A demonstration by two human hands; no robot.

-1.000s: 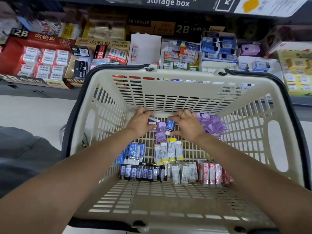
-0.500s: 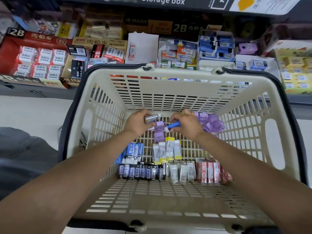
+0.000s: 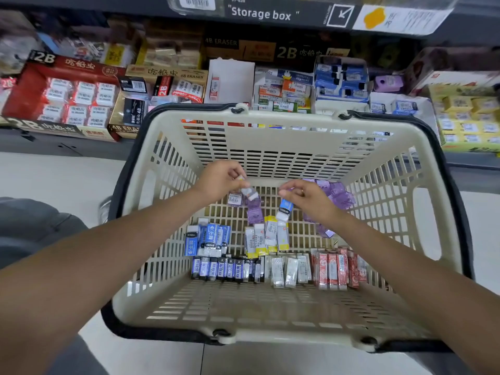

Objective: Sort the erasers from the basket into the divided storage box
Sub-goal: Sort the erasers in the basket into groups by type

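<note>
Your left hand [image 3: 220,180], just above mid-frame, pinches a small grey-and-white eraser [image 3: 248,191] in a narrow grip over the far end of the basket [image 3: 273,123]. Your right hand [image 3: 303,194], just right of it, pinches a blue-and-white eraser [image 3: 284,209] that hangs down from its fingers. More erasers lie in rows on the basket floor at mid-frame, with purple ones [image 3: 339,197] heaped by the right hand. Boxes of erasers [image 3: 70,96] fill the shelf across the top of the frame.

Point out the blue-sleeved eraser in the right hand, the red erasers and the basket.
blue-sleeved eraser [image 3: 285,206], head view, blue sleeve.
red erasers [image 3: 336,269], head view, middle of the row.
basket [image 3: 284,117], head view, far rim.
</note>
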